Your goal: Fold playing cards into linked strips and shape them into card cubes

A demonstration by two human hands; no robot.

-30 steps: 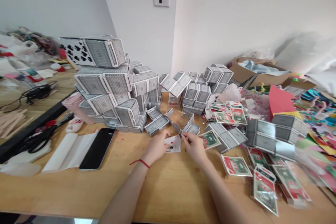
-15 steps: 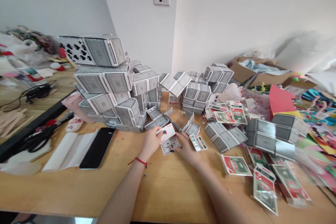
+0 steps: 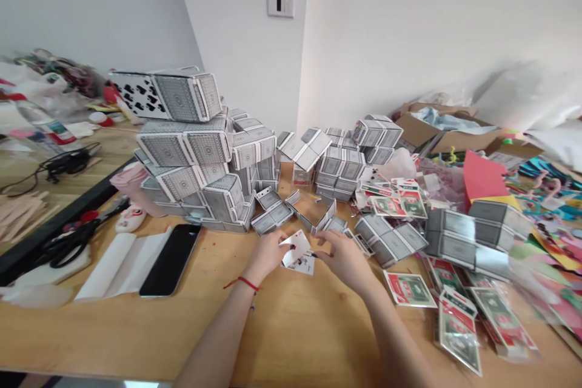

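My left hand [image 3: 267, 253], a red string round its wrist, pinches a white playing card with red pips [image 3: 297, 244], tilted up off the wooden table [image 3: 291, 327]. A second, face-up card [image 3: 305, 264] lies flat just under it. My right hand [image 3: 344, 256] hovers beside the cards with curled fingers, its fingertips close to the held card's right edge. Right behind my hands stand small open boxes folded from grey-backed cards [image 3: 313, 213].
A tall pile of card cubes [image 3: 195, 157] rises at the left, more cubes [image 3: 341, 160] at the back. A black phone [image 3: 170, 258], white folded paper [image 3: 117, 262] and scissors [image 3: 68, 241] lie left. Green-and-red card packs [image 3: 459, 315] and coloured paper [image 3: 486, 174] crowd the right.
My left hand has lowered and turned the red-pip card. My right hand has left the flat card and the small cards to its right, and has come up beside the held card.
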